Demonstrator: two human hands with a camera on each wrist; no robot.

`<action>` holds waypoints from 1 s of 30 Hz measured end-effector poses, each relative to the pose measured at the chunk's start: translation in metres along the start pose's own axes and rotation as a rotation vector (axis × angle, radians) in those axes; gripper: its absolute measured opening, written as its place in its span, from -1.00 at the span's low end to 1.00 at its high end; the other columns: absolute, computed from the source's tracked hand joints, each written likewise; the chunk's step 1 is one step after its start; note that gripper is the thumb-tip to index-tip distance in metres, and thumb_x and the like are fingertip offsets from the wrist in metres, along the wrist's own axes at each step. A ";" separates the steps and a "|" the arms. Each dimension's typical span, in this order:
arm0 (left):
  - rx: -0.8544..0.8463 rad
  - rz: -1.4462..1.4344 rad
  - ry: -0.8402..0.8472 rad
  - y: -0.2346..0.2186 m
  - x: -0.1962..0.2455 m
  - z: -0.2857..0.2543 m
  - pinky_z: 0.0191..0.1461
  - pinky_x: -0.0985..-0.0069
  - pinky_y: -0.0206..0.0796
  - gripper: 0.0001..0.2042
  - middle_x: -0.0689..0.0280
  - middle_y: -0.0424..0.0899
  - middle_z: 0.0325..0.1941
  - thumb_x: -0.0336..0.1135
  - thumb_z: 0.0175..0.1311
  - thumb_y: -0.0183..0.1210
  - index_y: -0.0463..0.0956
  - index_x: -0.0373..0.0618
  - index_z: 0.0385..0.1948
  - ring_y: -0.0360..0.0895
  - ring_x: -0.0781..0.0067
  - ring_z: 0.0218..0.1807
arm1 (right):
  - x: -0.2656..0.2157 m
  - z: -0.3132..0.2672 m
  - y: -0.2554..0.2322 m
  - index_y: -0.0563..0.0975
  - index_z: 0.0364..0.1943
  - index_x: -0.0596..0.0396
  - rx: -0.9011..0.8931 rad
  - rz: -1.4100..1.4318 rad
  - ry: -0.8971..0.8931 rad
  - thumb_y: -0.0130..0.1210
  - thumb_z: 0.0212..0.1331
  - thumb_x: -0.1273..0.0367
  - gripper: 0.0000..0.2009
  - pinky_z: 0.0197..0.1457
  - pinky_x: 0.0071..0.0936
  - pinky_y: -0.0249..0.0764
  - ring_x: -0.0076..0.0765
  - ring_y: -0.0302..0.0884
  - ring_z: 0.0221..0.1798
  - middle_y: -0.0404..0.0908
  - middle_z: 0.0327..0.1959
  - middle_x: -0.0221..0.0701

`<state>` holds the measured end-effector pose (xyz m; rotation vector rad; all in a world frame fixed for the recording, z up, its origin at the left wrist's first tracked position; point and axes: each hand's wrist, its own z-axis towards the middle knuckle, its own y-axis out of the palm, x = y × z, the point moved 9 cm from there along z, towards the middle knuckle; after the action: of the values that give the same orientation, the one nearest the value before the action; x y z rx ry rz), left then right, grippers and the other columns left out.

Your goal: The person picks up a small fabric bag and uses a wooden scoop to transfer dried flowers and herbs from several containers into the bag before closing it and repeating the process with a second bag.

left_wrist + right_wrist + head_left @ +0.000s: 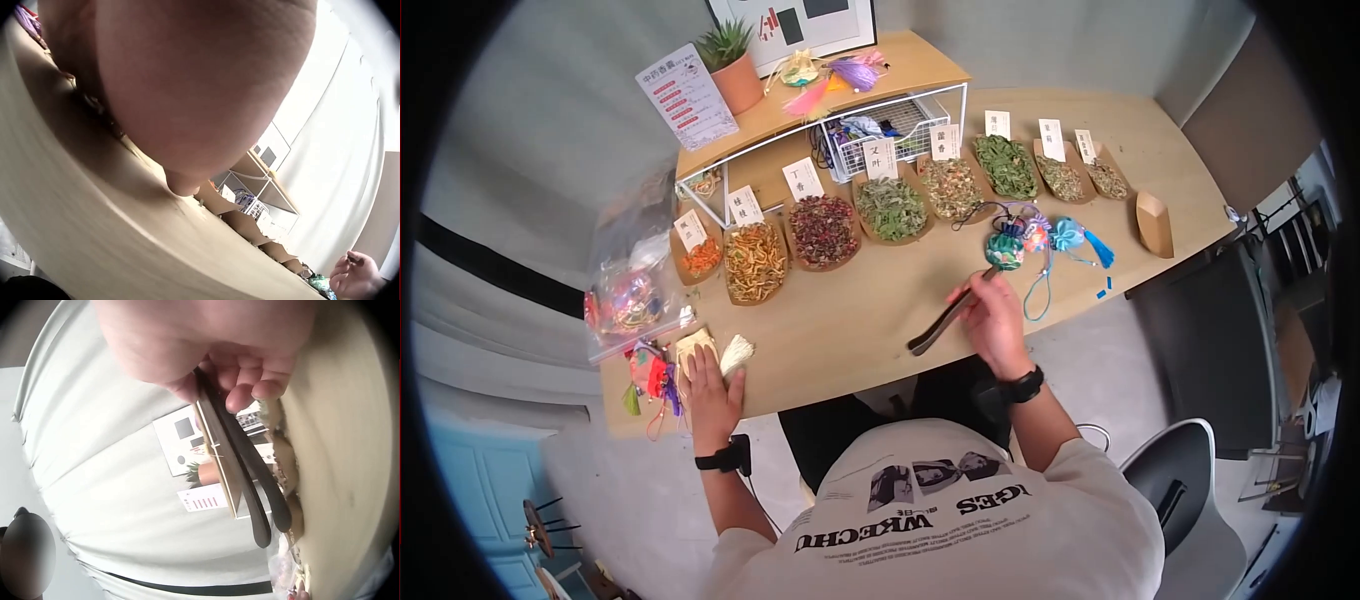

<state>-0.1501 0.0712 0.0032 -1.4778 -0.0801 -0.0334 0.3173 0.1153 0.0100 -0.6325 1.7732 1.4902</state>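
The right hand [994,322] gripped dark tongs [943,325] over the near edge of the table [830,330]; their rounded ends stood slightly apart with nothing between them. The left hand [714,395] lay with fingers extended, resting on a pale yellow pouch [698,343] close to the near left corner, beside a cream tassel [737,354]. Good work here seemed to call for a light, even squeeze on the tongs, so the ends would meet squarely, and gentle left-hand pressure that would not bunch the cloth (whether the pouch was open could not be told).

An arc of paper trays [242,226] ran from the left edge toward the far right corner. Among them were orange bits [700,260], yellowish strips [755,262], dark red buds [825,230] and green leaves [1006,165]. A spare tray [1152,228] near the right edge showed only bare brown sides. By the left edge, a clear bag [635,300] held colourful items, too blurred to name.
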 end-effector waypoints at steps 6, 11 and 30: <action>0.099 -0.083 0.012 -0.020 0.013 0.002 0.60 -0.04 -0.28 -0.35 -0.15 0.18 0.51 -0.06 0.42 0.08 0.19 -0.35 0.39 0.05 -0.15 0.56 | -0.096 0.022 -0.032 0.49 -0.29 0.23 0.292 -1.009 -0.434 0.11 0.35 0.33 -0.80 -0.31 -0.28 0.57 -0.23 0.68 -0.42 0.67 -0.41 -0.14; 0.197 -0.306 0.101 -0.036 0.047 0.001 0.58 -0.06 -0.19 -0.46 -0.20 0.31 0.41 -0.23 0.38 0.16 0.30 -0.38 0.29 0.18 -0.23 0.48 | -0.097 0.047 -0.042 0.55 -0.24 0.36 0.346 -1.520 -0.285 0.31 0.12 0.24 -0.63 -0.21 -0.06 0.52 0.23 0.64 -0.30 0.66 -0.42 0.04; -0.127 -1.157 0.285 -0.039 0.160 -0.013 -0.14 0.52 0.51 -0.61 0.16 0.70 -0.06 -0.46 0.29 0.26 0.47 -0.26 0.16 0.66 0.46 -0.22 | -0.011 -0.029 0.070 0.54 -0.33 0.20 -0.400 -1.123 -0.120 0.27 0.20 0.46 -0.88 -0.35 -0.41 0.43 -0.44 0.48 -0.47 0.57 -0.53 -0.31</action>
<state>0.0071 0.0587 0.0523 -1.3596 -0.6972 -1.1920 0.2650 0.1007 0.0644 -1.3972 0.7179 0.9984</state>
